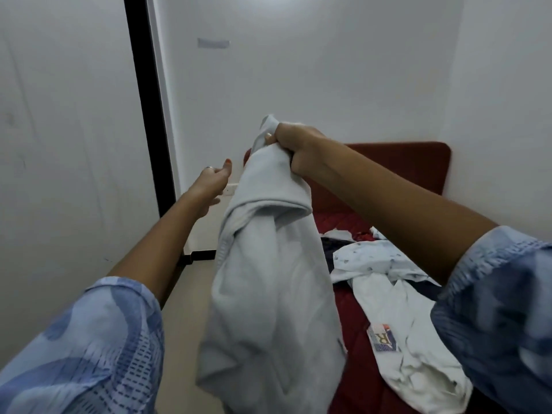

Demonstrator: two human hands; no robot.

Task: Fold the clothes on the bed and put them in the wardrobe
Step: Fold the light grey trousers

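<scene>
From the head camera, your right hand (294,150) grips one bunched end of a pale grey garment (268,279) and holds it up in the air, over the left edge of the bed (358,377). Your left hand (213,182) is open beside it and holds nothing. The cloth looks soft, light and limp, so it will sag. Take the top hem or shoulder with the free hand and spread it. More clothes (397,309) lie unfolded on the bed.
</scene>
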